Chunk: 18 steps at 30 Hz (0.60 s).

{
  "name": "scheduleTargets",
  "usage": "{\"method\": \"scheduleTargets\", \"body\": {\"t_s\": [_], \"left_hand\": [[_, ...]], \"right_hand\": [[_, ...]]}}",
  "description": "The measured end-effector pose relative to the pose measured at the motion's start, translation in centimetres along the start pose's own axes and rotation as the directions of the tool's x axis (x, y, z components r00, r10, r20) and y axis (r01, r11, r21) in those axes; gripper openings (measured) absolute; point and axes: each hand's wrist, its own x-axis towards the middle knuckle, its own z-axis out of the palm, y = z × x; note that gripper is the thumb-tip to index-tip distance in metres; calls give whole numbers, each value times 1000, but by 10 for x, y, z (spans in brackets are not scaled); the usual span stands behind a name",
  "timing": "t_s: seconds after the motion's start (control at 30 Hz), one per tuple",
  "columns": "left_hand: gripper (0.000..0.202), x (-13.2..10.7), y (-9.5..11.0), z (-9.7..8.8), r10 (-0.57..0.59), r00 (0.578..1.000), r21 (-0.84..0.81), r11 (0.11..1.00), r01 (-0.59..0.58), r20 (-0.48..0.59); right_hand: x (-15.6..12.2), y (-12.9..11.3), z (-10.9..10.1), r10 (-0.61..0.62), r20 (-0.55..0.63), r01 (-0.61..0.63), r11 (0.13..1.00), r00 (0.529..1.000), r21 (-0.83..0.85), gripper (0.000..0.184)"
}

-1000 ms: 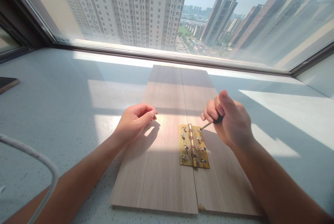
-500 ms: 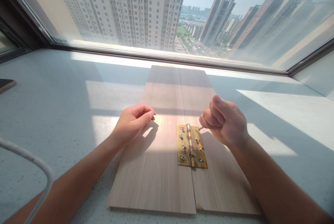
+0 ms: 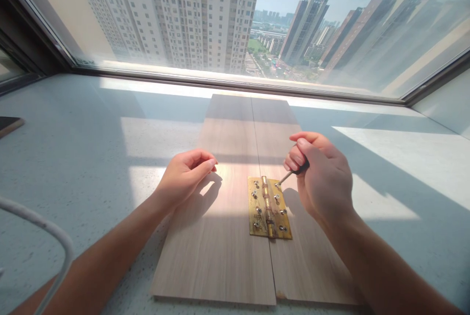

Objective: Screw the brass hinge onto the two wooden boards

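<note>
My right hand [image 3: 323, 173] is closed round the dark handle of a screwdriver [image 3: 290, 176]. The thin shaft slants down to the left, its tip at the upper right screw of a brass hinge [image 3: 267, 210]. Several silver screws stand in both leaves of this hinge, which lies across the seam between two pale wooden boards [image 3: 216, 256]. Over the left board, my left hand [image 3: 189, 170] hovers with thumb and fingers pinched together; what they hold, if anything, is too small to make out.
The boards lie on a speckled white windowsill [image 3: 91, 158] in front of a large window [image 3: 205, 21]. A white cable [image 3: 55, 232] curves in at the lower left. Farther back on the left is the corner of a dark flat object [image 3: 10, 125].
My right hand has turned and its grip has loosened, so the screwdriver's dark handle and more shaft now show. The tip stays at the same screw. My left hand keeps its pinch.
</note>
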Motion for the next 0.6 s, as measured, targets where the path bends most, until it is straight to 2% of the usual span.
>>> {"method": "scheduleTargets", "body": {"t_s": [0.07, 0.13, 0.2, 0.27, 0.33, 0.4, 0.47, 0.53, 0.6], "left_hand": [[19, 0, 1, 0, 1, 1000, 0, 1000, -1, -7], [19, 0, 2, 0, 10, 1000, 8, 1000, -10, -15], [19, 0, 2, 0, 15, 1000, 10, 1000, -15, -16], [19, 0, 2, 0, 10, 1000, 7, 1000, -10, -10], [19, 0, 2, 0, 6, 1000, 3, 1000, -6, -7], [19, 0, 1, 0, 8, 1000, 2, 1000, -8, -10], [19, 0, 0, 0, 9, 1000, 1, 1000, -9, -10], [20, 1, -1, 0, 8, 1000, 2, 1000, -8, -7], [21, 1, -3, -1, 10, 1000, 0, 1000, -10, -1]], "right_hand": [[-1, 0, 2, -16, -17, 17, 997, 1000, 70, 10], [1, 0, 1, -8, 41, 3, 994, 999, 110, 12], [5, -1, -2, 39, 182, -63, 989, 983, 131, 12], [10, -1, -6, 92, 336, -141, 982, 937, 124, 12], [14, 0, -10, 117, 426, -182, 977, 897, 114, 11], [16, 1, -13, 123, 414, -187, 975, 902, 117, 6], [17, 3, -14, 112, 314, -147, 985, 943, 90, 5], [15, 3, -13, 31, 197, -23, 999, 980, -42, 5], [9, 3, -12, -104, 149, 135, 966, 983, -220, 4]]}}
